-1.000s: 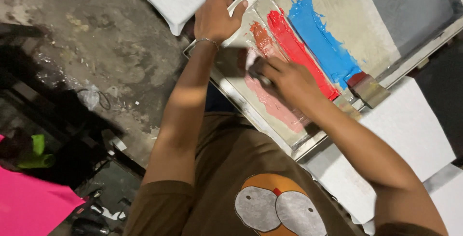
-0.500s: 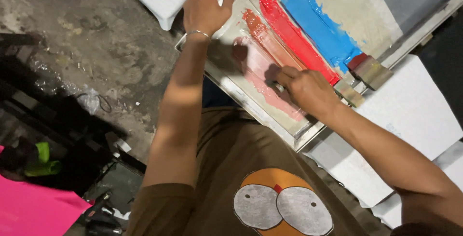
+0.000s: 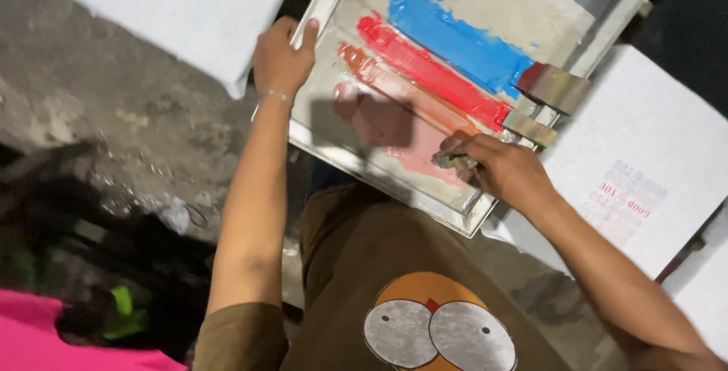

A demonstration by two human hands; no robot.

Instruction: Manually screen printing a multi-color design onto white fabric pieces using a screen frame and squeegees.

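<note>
My left hand (image 3: 280, 56) clamps screen frame (image 3: 379, 170) left edge; right hand (image 3: 509, 172) grips squeegee (image 3: 457, 161) at near edge, pink ink (image 3: 394, 125) stretch open beyond.

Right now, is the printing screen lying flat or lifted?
Cannot tell: the screen frame covers what lies under it, left hand on its edge.

Three ink stripes (image 3: 432, 68), three squeegees (image 3: 552, 87), one screen frame (image 3: 379, 170).

No packages, labels or signs, seemingly.
</note>
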